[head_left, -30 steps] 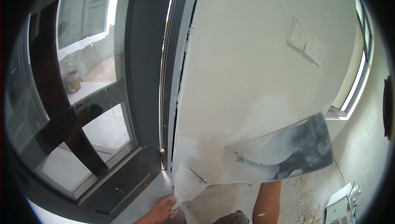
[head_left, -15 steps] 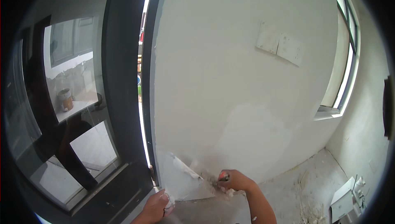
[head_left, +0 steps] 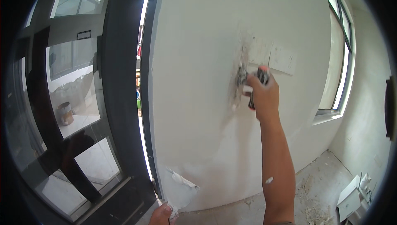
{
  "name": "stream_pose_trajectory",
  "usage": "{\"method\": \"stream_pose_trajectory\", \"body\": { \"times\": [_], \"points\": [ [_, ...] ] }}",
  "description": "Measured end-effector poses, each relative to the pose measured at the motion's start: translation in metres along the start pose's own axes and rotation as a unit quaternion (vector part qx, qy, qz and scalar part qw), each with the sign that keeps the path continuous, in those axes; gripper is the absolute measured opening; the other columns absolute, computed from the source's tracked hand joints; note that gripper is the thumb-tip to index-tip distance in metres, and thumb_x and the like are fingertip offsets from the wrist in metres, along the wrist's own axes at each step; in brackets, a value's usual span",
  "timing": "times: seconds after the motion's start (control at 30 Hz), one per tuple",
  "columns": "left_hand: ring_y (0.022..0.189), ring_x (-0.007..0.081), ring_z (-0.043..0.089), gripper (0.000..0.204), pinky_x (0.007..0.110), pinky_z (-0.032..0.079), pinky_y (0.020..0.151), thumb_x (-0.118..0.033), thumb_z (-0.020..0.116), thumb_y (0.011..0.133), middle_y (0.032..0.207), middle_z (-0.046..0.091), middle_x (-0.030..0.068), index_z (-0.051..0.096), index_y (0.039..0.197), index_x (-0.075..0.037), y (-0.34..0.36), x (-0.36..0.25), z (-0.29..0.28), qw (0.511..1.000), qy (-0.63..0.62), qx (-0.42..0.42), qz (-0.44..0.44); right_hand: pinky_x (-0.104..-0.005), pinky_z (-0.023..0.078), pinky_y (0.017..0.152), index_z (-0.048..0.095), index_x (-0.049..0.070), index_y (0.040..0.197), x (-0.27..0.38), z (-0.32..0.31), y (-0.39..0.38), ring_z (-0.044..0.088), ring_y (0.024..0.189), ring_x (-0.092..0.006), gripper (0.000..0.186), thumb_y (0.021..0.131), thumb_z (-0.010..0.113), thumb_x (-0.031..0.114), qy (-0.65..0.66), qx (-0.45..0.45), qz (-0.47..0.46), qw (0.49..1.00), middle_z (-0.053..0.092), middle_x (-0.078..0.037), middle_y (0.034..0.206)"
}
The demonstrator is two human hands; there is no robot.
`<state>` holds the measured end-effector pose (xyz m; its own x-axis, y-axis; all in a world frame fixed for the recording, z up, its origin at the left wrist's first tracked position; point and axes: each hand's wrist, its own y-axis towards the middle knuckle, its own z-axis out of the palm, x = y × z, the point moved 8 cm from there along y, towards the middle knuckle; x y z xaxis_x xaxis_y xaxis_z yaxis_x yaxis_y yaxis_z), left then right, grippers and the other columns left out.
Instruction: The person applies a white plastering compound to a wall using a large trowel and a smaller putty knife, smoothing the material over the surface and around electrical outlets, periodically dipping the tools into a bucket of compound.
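My right hand is raised in the middle of the view, closed on the black and red handle of a trowel. The trowel's blade stands upright against the pale plastered wall, edge-on and blurred. Just right of it are two square pale patches on the wall. At the bottom, my left hand is closed round the handle of a wide putty knife, whose blade carries some white material; much of this hand is cut off by the lower edge.
A dark glass-paned door stands at the left, with a can visible through it. A window is at the right. The floor has scattered debris, and a white panel with pipes lies at the lower right.
My right hand has risen with the trowel from low on the wall to beside the square patches; its blade has turned upright. My left hand has dropped slightly.
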<state>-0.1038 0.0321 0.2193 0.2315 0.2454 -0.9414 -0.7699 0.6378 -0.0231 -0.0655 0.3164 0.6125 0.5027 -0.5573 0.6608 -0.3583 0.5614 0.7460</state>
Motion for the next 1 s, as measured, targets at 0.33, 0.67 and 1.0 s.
{"method": "stream_pose_trajectory", "body": {
  "times": [0.33, 0.67, 1.0],
  "points": [
    [0.040, 0.0058, 0.033, 0.051, 0.020, 0.026, 0.036, -0.061, 0.046, 0.085, 0.052, 0.037, -0.0037, 0.046, 0.074, -0.011, -0.007, -0.025, -0.006, 0.999, -0.015, 0.010, 0.029, -0.0279, 0.051, 0.050, 0.051, -0.005, 0.102, 0.012, 0.024, 0.037, 0.059, 0.070, -0.0149, 0.032, 0.078, 0.058, 0.016, -0.047, -0.023, 0.030, 0.998, 0.057, -0.009, 0.083],
    [0.038, 0.0054, 0.032, 0.050, 0.020, 0.026, 0.036, -0.060, 0.045, 0.086, 0.051, 0.036, -0.0039, 0.044, 0.073, -0.011, -0.007, -0.018, -0.021, 0.999, -0.048, -0.006, 0.023, -0.0281, 0.049, 0.049, 0.053, -0.005, 0.097, 0.026, 0.058, 0.041, 0.060, 0.072, -0.0153, 0.028, 0.077, 0.059, 0.014, -0.015, 0.046, 0.027, 0.998, 0.059, -0.011, 0.082],
    [0.045, 0.0131, 0.043, 0.055, 0.025, 0.033, 0.042, -0.055, 0.044, 0.088, 0.060, 0.048, 0.0055, 0.050, 0.089, -0.001, -0.003, -0.023, -0.001, 0.997, -0.019, -0.021, 0.076, -0.0345, 0.048, 0.061, 0.055, 0.001, 0.091, 0.059, 0.115, -0.066, 0.062, 0.069, -0.0255, 0.028, 0.079, 0.064, 0.025, -0.177, 0.169, -0.218, 0.945, 0.061, -0.014, 0.075]
  ]
}}
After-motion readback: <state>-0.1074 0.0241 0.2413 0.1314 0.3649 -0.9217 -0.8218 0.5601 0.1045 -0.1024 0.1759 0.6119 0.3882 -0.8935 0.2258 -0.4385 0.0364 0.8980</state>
